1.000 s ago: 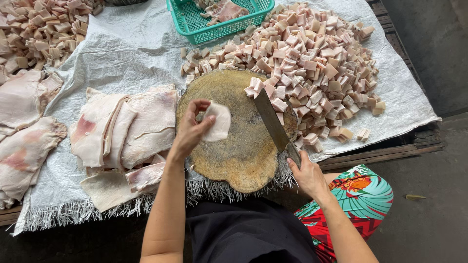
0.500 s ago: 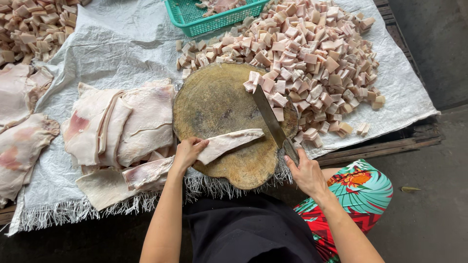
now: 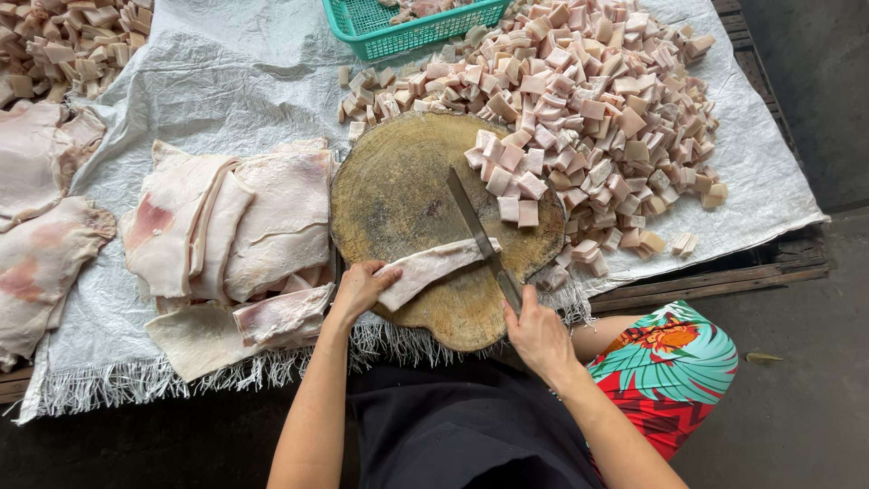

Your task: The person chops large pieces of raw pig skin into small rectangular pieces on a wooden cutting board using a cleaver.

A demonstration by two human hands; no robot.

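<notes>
While the strip of pork skin [image 3: 433, 268] lies flat on the round wooden chopping block [image 3: 398, 190], its long axis runs from the left hand [image 3: 359, 288] up and across toward the knife [image 3: 480, 237] — near end low at the left, far end a little higher at the right. The left hand presses down on that near end, fingers curled over it, so the strip stretches away from this hand toward the other. The right hand [image 3: 536, 330] is closed round the knife handle, just right of the strip and slightly nearer the body. The blade reaches away from the right hand across the block and crosses the strip's far end almost square to its length; whether the edge already bites in, I cannot tell. So the left hand is the one on the strip, and the blade — not the right hand itself — meets it. Beyond the blade, on the right hand's side, cut cubes [image 3: 579, 118] pile up on the white sheet [image 3: 226, 81]; uncut slabs [image 3: 235, 226] lie past the left hand.
</notes>
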